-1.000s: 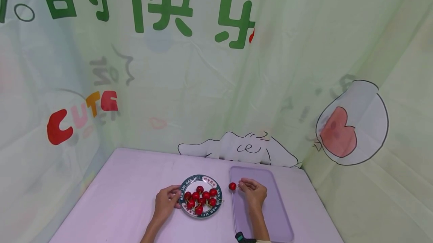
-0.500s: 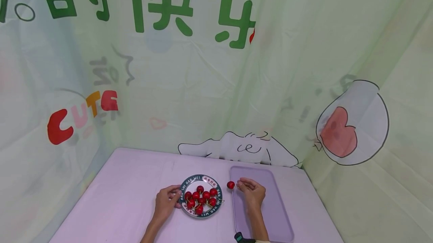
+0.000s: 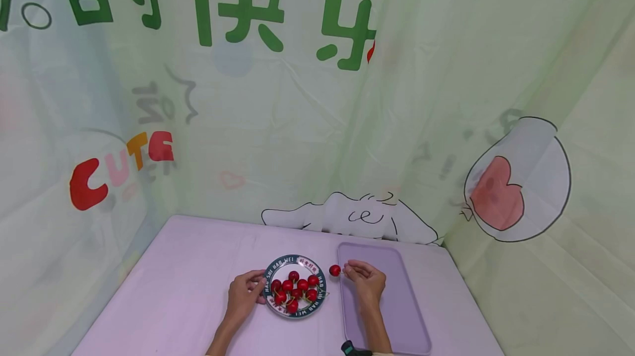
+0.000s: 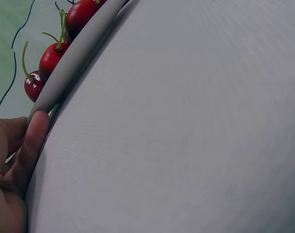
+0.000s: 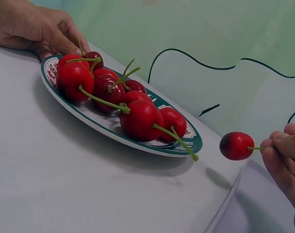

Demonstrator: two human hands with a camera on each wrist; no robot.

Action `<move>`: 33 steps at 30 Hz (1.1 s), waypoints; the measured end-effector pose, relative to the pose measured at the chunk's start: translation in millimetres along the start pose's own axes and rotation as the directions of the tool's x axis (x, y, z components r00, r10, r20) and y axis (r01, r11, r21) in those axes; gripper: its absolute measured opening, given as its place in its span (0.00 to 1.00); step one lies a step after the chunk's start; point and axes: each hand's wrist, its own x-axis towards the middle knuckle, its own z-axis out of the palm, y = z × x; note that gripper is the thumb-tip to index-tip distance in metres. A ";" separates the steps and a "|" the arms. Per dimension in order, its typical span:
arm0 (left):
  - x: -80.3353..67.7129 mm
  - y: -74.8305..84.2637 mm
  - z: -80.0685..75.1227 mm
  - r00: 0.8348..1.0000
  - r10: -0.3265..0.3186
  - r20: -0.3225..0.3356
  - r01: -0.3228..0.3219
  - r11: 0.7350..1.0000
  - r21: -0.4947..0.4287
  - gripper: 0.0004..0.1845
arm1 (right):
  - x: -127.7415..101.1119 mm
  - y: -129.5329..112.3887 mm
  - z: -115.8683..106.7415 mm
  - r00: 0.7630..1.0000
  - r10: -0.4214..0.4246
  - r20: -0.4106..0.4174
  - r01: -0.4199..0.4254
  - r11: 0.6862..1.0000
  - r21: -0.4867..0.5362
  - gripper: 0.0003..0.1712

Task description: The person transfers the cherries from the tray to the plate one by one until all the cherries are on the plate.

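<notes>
Right hand (image 3: 368, 283) in the head view pinches the stem of a single cherry (image 3: 334, 270), which hangs clear of the table between the plate (image 3: 271, 276) and the lilac tray (image 3: 402, 312); the hand itself lies over the tray's near left part. Left hand (image 3: 245, 295) rests on the lilac tablecloth (image 3: 173, 290) with its curled fingers against the plate's left rim, and a heap of red cherries (image 3: 296, 291) fills the plate. A pale green printed backdrop (image 3: 317, 97) rises behind the table.

From the left wrist, a fingertip (image 4: 37, 127) of the left hand (image 4: 9, 174) presses the plate's rim (image 4: 74, 58) from outside, three cherries (image 4: 50, 59) showing above that rim.

From the right wrist, the thumb and fingers of the right hand (image 5: 286, 160) pinch the thin green stem, and the cherry (image 5: 236, 145) hangs in the air just beyond the plate's (image 5: 113, 128) near edge, not touching it. Across the plate the left hand (image 5: 33, 26) holds the far rim.
</notes>
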 end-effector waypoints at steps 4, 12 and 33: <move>0.0 -0.2 0.0 1.000 -0.002 -0.001 0.002 1.000 0.020 0.18 | -1.3 -1.5 1.8 1.000 0.005 0.004 -0.005 1.000 -0.015 0.13; 0.2 1.2 -0.4 1.000 -0.006 0.000 0.006 1.000 0.020 0.18 | -2.6 -0.5 6.3 1.000 0.012 0.020 -0.010 0.998 -0.060 0.12; 1.3 -3.0 -0.2 1.000 -0.014 -0.012 0.014 1.000 -0.004 0.17 | -8.9 7.4 21.4 0.998 0.021 0.067 -0.014 0.995 -0.103 0.11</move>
